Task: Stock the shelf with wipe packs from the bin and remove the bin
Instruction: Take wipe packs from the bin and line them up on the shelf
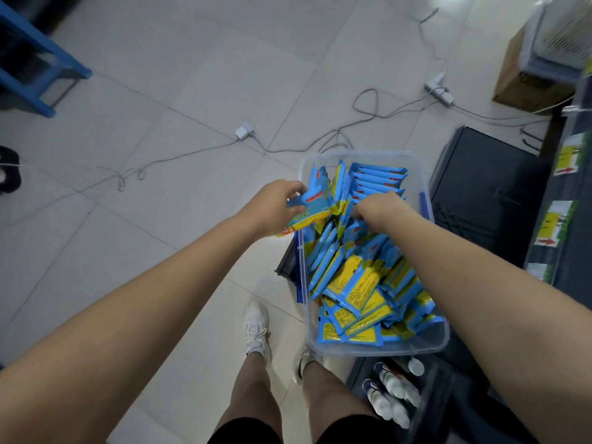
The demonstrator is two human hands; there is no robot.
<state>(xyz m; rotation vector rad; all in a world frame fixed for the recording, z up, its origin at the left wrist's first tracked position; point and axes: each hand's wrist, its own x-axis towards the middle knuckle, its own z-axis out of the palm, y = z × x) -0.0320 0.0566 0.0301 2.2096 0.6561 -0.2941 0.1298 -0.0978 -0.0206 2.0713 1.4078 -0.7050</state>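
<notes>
A: Ground first?

B: Pale tiled floor [160, 91], glossy, with thin grout lines. A dark shelf [563, 219] runs down the right edge, with yellow-and-green labels on its lip.

A: The bin?

B: Clear plastic bin [368, 347]. It is rectangular with rounded corners and has blue clips on the long sides. It stands just beside the shelf, and a dark crate [285, 267] shows from under its left side. It is well filled with wipe packs [355, 283], flat glossy sachets in blue with yellow faces. A tidy upright row stands at the far end and a loose heap lies toward the near end.

A: Hands?

B: Both are over the far half of the bin, near each other but not touching. The left hand [275, 203] is at the left rim, fingers and thumb curled round a wipe pack [310, 209] held tilted above the heap. Whether a second one lies under it, I cannot tell. The right hand [381, 208] is knuckles up, fingers bent down into the heap. The fingertips are buried, so I cannot tell whether it grips anything.

A: Smaller items?

B: At lower right, a bottle crate [354, 379] holds white bottles [394, 392]. Grey cables [365, 104] loop across the tiles to a white power strip [439, 89] and a small white charger [244, 131].
</notes>
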